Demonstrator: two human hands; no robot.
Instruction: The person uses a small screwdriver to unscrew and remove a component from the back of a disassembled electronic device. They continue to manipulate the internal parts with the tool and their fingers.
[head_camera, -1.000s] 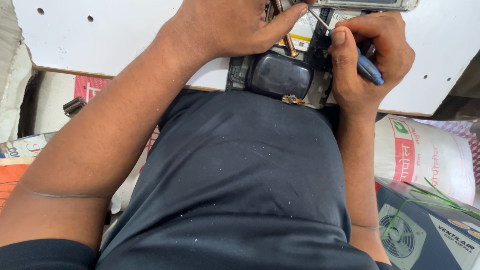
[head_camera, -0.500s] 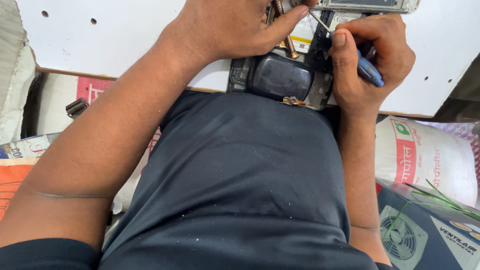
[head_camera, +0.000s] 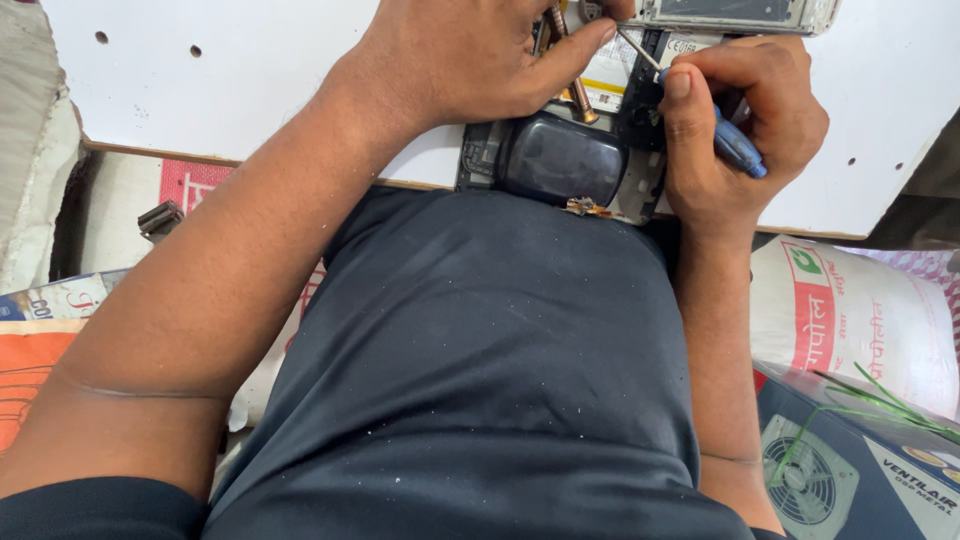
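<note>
Right hand (head_camera: 735, 130) fingers curled tight round a small screwdriver (head_camera: 738, 150) with a blue handle; its thin metal shaft slants up-left, tip at the opened device (head_camera: 560, 155) near the top edge. Left hand (head_camera: 470, 55) lies on the device's upper part, fingers bent and close together, pressing down; thumb stretched toward the shaft. Whether it grips anything, can't tell. Device sits at the near edge of a white board (head_camera: 250, 90), against the person's belly: dark, glossy, rounded casing, open frame with exposed parts, a small brass-coloured bit at its lower edge. Board is flat, matte, with small drilled holes. Dark smooth shirt (head_camera: 480, 380) fills the middle. Right side: white woven sack (head_camera: 850, 320) with red and green print, bulging, contents hidden. Below it a dark cardboard box (head_camera: 850, 470), closed, fan picture on top.
</note>
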